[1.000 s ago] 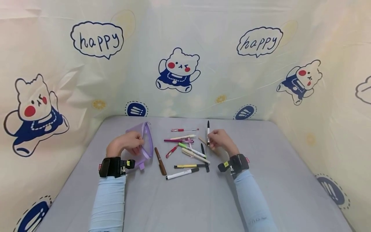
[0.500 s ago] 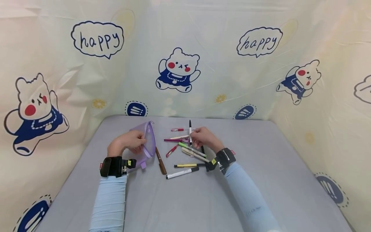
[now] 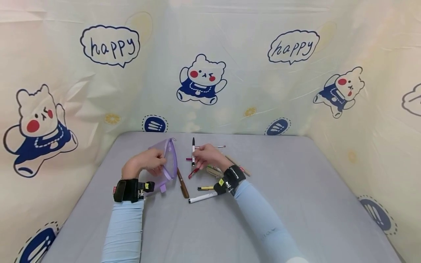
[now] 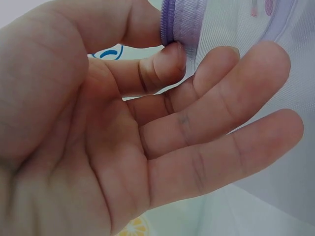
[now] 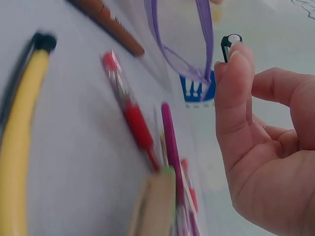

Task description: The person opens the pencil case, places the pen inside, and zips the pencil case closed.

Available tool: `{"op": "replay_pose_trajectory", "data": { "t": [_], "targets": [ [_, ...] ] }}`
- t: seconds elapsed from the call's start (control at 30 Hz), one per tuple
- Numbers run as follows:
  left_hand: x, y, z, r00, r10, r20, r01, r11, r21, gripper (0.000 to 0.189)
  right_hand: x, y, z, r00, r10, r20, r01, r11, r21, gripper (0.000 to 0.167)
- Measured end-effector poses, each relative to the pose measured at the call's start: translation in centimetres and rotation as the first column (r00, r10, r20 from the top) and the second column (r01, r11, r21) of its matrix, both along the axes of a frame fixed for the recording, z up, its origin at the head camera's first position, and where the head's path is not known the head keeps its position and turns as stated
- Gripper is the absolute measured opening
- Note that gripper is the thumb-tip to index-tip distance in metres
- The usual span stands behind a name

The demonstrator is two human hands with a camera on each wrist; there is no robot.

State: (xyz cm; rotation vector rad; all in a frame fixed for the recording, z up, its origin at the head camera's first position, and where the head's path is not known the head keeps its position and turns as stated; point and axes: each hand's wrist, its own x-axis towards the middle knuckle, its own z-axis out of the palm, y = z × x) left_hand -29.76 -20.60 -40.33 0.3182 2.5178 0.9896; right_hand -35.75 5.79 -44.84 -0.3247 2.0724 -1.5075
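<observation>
My left hand (image 3: 144, 162) pinches the zipped edge of a purple mesh pencil pouch (image 3: 170, 162) between thumb and forefinger. The other fingers stretch out beside the mesh in the left wrist view. The pouch mouth gapes to the right. Between the fingertips of my right hand (image 3: 210, 155) a white marker pen (image 3: 193, 151) with a black cap is held nearly upright, above the loose pens and a short way right of the pouch. The right wrist view shows only the marker's end (image 5: 232, 40) past the fingertips. My right hand hides part of the pile.
A brown pen (image 3: 183, 186) lies just right of the pouch. Nearer me are a white marker (image 3: 202, 198) and a yellow pen (image 3: 205, 188). A red pen (image 3: 194, 173) and a wooden pencil (image 3: 231, 159) lie farther back. A patterned curtain (image 3: 236, 87) surrounds the table.
My right hand has carried the white marker pen leftward over the pile toward the pouch. The left hand and pouch have shifted slightly right, and the pouch mouth is turned a little.
</observation>
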Motion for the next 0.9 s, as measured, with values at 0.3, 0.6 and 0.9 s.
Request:
{"op": "replay_pose_trajectory", "data": {
  "t": [0.3, 0.6, 0.9],
  "targets": [
    [0.1, 0.0, 0.1, 1.0, 0.023, 0.011, -0.023, 1.0, -0.01, 0.017, 0.6, -3.8, -0.3, 0.998, 0.053, 0.035, -0.052, 0.998, -0.041, 0.024],
    [0.1, -0.1, 0.0, 0.999, 0.026, 0.028, -0.026, 1.0, -0.002, 0.02, 1.2, -6.3, -0.8, 0.995, 0.091, 0.04, -0.089, 0.995, -0.048, 0.021],
    [0.1, -0.3, 0.0, 0.999, 0.028, 0.019, -0.028, 1.0, 0.011, 0.016, 1.6, -7.6, -1.1, 0.992, 0.098, 0.082, -0.093, 0.993, -0.067, 0.022]
  ]
}}
